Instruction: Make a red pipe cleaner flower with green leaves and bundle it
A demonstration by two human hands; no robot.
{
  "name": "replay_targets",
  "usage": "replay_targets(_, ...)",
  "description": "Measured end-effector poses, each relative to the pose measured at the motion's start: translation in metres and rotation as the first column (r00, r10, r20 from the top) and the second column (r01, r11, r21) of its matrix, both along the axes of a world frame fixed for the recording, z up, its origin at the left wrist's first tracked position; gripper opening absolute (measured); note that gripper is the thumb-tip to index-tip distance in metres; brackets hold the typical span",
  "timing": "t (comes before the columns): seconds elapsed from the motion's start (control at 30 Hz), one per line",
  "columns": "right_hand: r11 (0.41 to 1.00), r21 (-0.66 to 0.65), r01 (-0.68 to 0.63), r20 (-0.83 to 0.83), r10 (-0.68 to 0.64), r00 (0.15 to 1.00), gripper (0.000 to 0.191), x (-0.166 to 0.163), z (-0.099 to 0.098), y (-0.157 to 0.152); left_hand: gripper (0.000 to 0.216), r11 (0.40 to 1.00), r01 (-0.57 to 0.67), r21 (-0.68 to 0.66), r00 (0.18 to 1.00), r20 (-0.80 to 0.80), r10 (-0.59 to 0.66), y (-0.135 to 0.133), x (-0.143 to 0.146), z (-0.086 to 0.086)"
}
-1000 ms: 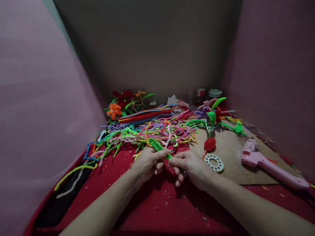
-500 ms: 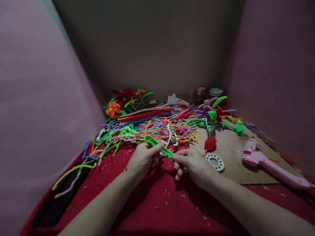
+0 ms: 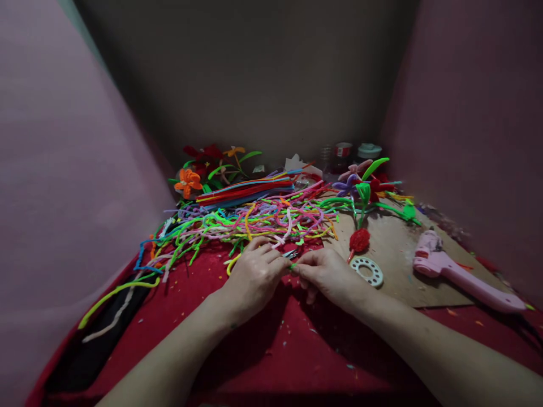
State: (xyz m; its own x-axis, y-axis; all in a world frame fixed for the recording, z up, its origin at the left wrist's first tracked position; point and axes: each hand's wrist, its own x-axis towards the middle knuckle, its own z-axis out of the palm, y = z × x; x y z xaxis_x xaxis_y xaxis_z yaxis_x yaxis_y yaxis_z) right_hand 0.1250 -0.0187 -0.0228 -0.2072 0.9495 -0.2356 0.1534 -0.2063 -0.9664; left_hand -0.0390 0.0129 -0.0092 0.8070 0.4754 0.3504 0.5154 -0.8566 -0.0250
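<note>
My left hand (image 3: pixel 257 277) is closed around a bundle of green pipe cleaners (image 3: pixel 292 266), its back turned up so that most of the bundle is hidden. Only a small green end shows between the two hands. My right hand (image 3: pixel 328 276) pinches that end between thumb and forefinger. Just beyond the fingertips lie metal scissors or pliers (image 3: pixel 291 254), partly covered. A white ring with holes (image 3: pixel 367 272) and a red fuzzy ball on a stem (image 3: pixel 360 241) lie to the right of my right hand.
A tangle of coloured pipe cleaners (image 3: pixel 254 219) spreads behind my hands, with a straight bundle (image 3: pixel 246 191) on top. At right, a pink hot glue gun (image 3: pixel 462 274) lies on a brown board (image 3: pixel 399 282). Fuzzy flowers (image 3: pixel 188 182) and jars (image 3: pixel 368 151) stand at the back.
My left hand has turned over, back upward, and now covers the green bundle that was visible before. My right hand still pinches its end. The whole view has shifted slightly.
</note>
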Motion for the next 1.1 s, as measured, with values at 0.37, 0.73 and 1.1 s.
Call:
replay_targets(0.37,0.997,0.057,0.051,-0.120,-0.044,0.992,0.016,0.003,0.001,-0.001,0.018,0.979,-0.098,-0.177,0.959,0.247,0.140,-0.006,-0.001,0.006)
replay_targets(0.73,0.579,0.794,-0.187,0.443,-0.341,0.829,0.024,-0.001,-0.009,-0.016,0.019,0.943,-0.289,-0.164,0.906,0.271,0.325,-0.014,0.009,-0.001)
replay_targets(1.1,0.974,0.212,-0.082,-0.121,0.110,0.987,0.011,0.016,0.025,0.006,0.018,0.960,0.083,-0.269,0.915,0.402,0.033,-0.020,0.000,0.023)
